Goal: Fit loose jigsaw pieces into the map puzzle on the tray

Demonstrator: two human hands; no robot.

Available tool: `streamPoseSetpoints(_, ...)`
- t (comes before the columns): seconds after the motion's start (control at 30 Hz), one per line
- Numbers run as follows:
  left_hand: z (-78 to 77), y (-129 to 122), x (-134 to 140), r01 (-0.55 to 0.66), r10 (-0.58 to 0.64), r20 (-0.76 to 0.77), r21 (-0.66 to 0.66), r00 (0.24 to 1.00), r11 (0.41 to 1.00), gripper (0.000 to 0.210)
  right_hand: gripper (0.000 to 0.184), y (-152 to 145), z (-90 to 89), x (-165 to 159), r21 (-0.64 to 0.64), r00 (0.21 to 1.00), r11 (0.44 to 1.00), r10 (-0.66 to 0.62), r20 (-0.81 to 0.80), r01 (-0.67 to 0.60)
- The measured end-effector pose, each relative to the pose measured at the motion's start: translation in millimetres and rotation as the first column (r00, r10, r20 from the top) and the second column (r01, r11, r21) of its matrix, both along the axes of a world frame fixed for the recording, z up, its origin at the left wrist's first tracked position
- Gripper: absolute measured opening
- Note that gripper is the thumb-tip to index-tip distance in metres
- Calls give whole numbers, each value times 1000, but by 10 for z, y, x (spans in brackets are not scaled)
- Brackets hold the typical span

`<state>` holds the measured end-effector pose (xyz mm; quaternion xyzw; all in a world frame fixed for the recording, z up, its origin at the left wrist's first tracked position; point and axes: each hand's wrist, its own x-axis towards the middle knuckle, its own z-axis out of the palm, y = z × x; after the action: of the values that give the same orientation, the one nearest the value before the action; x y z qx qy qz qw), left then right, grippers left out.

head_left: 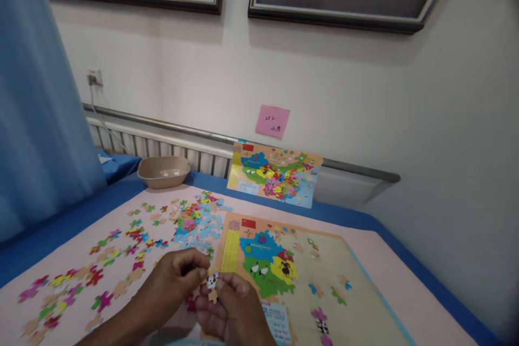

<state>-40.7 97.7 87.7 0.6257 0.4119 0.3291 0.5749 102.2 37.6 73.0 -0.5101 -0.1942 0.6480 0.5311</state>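
A small puzzle piece (212, 280) with a black-and-white print and a peach end is pinched between the thumb and fingers of my right hand (237, 308). My left hand (174, 278) is closed too, its thumb and forefinger meeting at the piece's upper left edge. Both hands hover over the lower left side of a partly filled map puzzle board (270, 294). Its left part shows joined coloured pieces, while several loose ones, among them a black-and-white piece (322, 326), lie on the bare right part.
Many loose pieces (94, 275) spread over the pink tabletop at left, with a dense pile (197, 219) behind my hands. A beige basket (164, 172) with a few pieces stands at the back left. Against the wall leans a printed map picture (275, 173). A blue curtain (40, 102) hangs at left.
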Motion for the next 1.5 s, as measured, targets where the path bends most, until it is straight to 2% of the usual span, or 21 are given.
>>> streamPoseSetpoints(0.17,14,16,3,-6,6,34,7,999,1000,15,82,-75,-3,9,73,999,997,-30,-35,33)
streamPoseSetpoints(0.27,-16,43,-3,-18,18,0,37,1000,999,18,80,-90,6,13,105,997,994,-20,-75,28)
streamPoseSetpoints(0.63,-122,62,-12,-21,21,7,27,1000,999,20,73,-138,52,-31,156,990,987,-19,-141,42)
streamPoseSetpoints(0.97,-93,70,1,-33,33,6,57,999,998,19,76,-135,71,-10,145,993,989,0,-115,16)
streamPoseSetpoints(1.27,-41,65,6,-73,72,16,50,997,996,20,70,-127,49,5,131,995,991,44,-90,-32)
streamPoseSetpoints(1.5,-91,75,-2,-71,71,6,74,997,995,17,66,-115,18,18,103,998,993,66,-24,-63)
